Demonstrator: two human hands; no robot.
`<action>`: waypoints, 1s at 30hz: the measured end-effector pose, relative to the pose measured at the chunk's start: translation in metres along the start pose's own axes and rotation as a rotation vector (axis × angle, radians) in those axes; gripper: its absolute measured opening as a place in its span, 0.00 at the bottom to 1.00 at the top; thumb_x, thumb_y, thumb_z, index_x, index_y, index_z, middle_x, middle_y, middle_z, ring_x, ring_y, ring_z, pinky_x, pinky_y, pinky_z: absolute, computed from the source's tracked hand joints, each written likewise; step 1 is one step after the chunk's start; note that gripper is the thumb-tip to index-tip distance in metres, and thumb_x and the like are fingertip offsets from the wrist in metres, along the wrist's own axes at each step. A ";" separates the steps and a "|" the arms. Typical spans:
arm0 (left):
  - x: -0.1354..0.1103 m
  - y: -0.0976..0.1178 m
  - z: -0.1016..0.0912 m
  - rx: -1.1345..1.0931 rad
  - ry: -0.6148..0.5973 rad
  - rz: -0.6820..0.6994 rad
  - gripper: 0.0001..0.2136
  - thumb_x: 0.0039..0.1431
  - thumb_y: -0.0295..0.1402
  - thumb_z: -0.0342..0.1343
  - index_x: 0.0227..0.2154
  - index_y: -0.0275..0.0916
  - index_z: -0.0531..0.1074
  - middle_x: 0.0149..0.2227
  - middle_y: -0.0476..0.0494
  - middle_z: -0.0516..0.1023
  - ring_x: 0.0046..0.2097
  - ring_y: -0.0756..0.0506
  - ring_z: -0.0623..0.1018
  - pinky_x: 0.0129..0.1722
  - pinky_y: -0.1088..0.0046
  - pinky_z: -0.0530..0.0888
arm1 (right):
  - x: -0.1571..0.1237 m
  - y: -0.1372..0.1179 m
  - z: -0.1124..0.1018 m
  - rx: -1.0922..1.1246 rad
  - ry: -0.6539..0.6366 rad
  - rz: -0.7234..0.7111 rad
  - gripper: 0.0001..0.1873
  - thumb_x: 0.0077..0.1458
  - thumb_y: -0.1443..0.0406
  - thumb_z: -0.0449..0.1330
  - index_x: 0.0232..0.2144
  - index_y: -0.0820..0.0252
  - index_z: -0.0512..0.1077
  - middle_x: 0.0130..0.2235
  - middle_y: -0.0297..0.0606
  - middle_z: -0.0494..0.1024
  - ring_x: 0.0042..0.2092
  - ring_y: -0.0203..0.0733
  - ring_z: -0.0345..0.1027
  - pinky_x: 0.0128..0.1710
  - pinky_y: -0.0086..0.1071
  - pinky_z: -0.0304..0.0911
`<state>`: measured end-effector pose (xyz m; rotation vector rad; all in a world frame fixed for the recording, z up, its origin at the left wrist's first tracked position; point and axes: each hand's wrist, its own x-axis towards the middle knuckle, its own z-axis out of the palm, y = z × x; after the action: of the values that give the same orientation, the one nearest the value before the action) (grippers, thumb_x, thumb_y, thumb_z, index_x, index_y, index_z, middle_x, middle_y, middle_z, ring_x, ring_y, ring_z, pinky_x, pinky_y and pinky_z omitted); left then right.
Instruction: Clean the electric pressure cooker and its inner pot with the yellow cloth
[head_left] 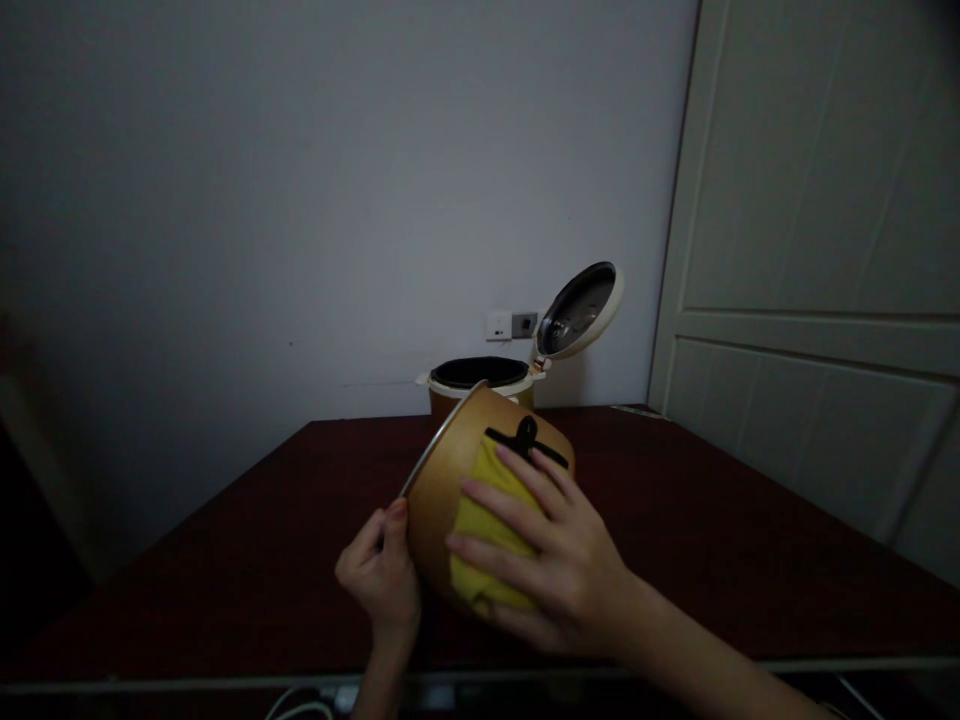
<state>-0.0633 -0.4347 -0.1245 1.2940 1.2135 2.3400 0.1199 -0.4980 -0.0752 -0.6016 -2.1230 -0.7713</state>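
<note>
A round golden-brown pot (439, 495) with a thin metal rim is tipped on its side above the dark red table (712, 520), its bottom facing right. My left hand (381, 575) grips the pot at its rim, fingers curled. My right hand (551, 560) presses a yellow cloth (480, 520) flat against the pot's outer wall, fingers spread over it. A black mark (525, 437) shows on the pot's base just above the cloth.
A rice cooker (480, 380) stands at the far edge of the table by the wall, its lid (579, 310) swung up and open. A wall socket (511, 324) sits behind it. A pale door (817, 250) fills the right side. White cables (304, 708) lie below the table's near edge.
</note>
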 end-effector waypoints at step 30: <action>0.006 0.003 -0.012 -0.069 -0.004 -0.120 0.22 0.43 0.47 0.60 0.10 0.37 0.60 0.15 0.55 0.53 0.19 0.55 0.55 0.15 0.79 0.56 | 0.030 0.094 0.010 0.762 0.049 0.671 0.16 0.57 0.58 0.55 0.46 0.55 0.74 0.53 0.41 0.72 0.56 0.45 0.62 0.59 0.47 0.52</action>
<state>-0.0750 -0.4403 -0.1220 1.1694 1.1644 2.2729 0.1569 -0.4202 -0.0265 -0.7723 -1.7924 0.3788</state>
